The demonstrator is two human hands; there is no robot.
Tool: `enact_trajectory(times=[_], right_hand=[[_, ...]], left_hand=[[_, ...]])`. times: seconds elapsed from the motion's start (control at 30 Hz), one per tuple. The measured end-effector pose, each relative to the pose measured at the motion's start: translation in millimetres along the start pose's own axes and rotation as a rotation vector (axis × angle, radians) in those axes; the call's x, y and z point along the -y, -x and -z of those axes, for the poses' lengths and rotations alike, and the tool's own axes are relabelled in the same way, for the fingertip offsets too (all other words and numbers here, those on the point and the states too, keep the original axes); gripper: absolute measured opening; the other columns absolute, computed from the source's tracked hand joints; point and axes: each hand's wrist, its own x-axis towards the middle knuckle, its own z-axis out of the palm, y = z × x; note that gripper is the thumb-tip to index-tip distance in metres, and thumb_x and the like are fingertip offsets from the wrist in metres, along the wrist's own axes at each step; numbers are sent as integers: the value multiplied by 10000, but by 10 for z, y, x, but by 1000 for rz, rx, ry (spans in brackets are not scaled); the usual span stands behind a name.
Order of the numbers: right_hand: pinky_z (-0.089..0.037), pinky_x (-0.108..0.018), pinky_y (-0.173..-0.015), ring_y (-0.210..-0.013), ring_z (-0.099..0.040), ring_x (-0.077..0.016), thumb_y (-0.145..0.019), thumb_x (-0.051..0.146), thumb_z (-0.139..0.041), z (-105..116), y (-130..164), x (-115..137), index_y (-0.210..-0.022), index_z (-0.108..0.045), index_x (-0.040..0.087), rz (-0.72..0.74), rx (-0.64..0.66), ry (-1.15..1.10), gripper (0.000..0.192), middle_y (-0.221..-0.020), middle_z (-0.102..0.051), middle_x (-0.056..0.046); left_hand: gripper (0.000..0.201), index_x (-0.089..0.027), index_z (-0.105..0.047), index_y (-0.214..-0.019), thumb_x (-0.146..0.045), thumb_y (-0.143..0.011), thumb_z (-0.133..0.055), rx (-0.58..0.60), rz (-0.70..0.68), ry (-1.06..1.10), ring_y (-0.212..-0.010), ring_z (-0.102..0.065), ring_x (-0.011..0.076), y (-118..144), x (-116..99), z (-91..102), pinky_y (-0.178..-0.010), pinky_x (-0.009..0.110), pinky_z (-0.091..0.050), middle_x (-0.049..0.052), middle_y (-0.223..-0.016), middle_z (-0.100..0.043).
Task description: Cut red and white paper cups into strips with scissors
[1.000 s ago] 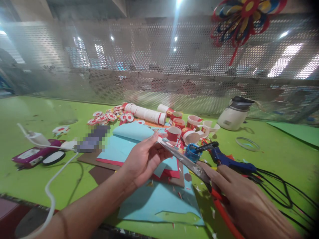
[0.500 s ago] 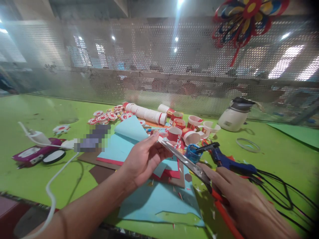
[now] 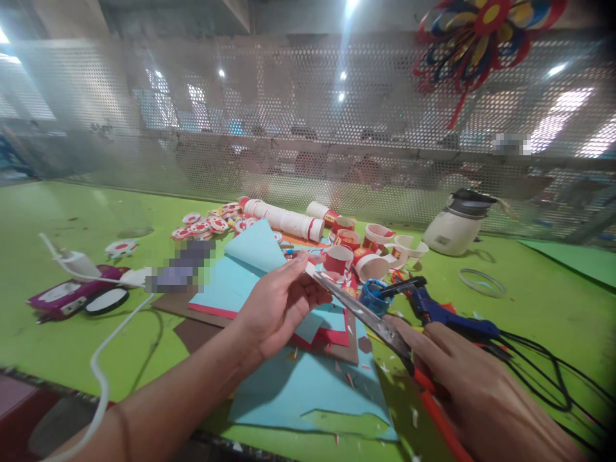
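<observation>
The right hand has a closed grip on the red handles of the scissors, with the forefinger laid along the blades, which point up and to the left toward the other hand. The left hand pinches a light blue sheet of paper between thumb and fingers; the corner of this sheet is lifted and folds up above the hand, and the tip of the scissors meets the paper just beside the left fingertips. It is too blurred to tell if the blades are open or together. Under both hands more blue paper lies flat on the green surface, on top of red and brown sheets, with small paper scraps around. Just behind the right hand lies a blue glue gun, its black cable running off to the right, and a blue tape roll sits at its nozzle. Further back stand red and white paper cups and a long lying stack of cups, with round red and white discs to the left of it. A white appliance with a dark lid stands near the perforated metal screen. At the far left lies a purple device with a white cable.
</observation>
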Motion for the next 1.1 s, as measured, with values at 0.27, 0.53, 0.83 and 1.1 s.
enact_trajectory(times=[0.27, 0.53, 0.83, 1.1], right_hand=[[-457, -313, -457, -536, -559, -184, -876, 168, -375, 11, -21, 13, -1224, -463, 186, 25, -5, 4, 360, -710, -531, -32], [-445, -298, -462, -538, -566, -184, -879, 189, -403, -2, -8, 3, -1206, -479, 179, 55, -28, 34, 336, -699, -563, -36], [-456, -315, -484, -572, -559, -184, -873, 167, -406, -10, 1, -46, -1240, -451, 207, 16, -20, 18, 372, -741, -528, -38], [-459, -317, -492, -568, -536, -179, -860, 171, -405, -30, 4, -59, -1291, -414, 231, -9, -13, 32, 435, -743, -485, -29]], left_hand=[[171, -92, -661, -871, -208, -845, -538, 30, 1, 28, -727, -626, 145, 2, -1, -8, -732, 292, -525, 101, -828, -685], [192, -83, -665, -907, -215, -844, -541, 40, 9, 47, -732, -632, 153, 18, -1, -12, -725, 294, -528, 100, -798, -683], [194, -89, -664, -909, -235, -836, -560, 43, 3, 23, -737, -622, 155, 0, 2, 18, -723, 305, -523, 107, -836, -678], [200, -98, -655, -927, -243, -846, -544, 40, 14, -13, -745, -619, 155, 0, -8, 19, -702, 290, -518, 109, -864, -677]])
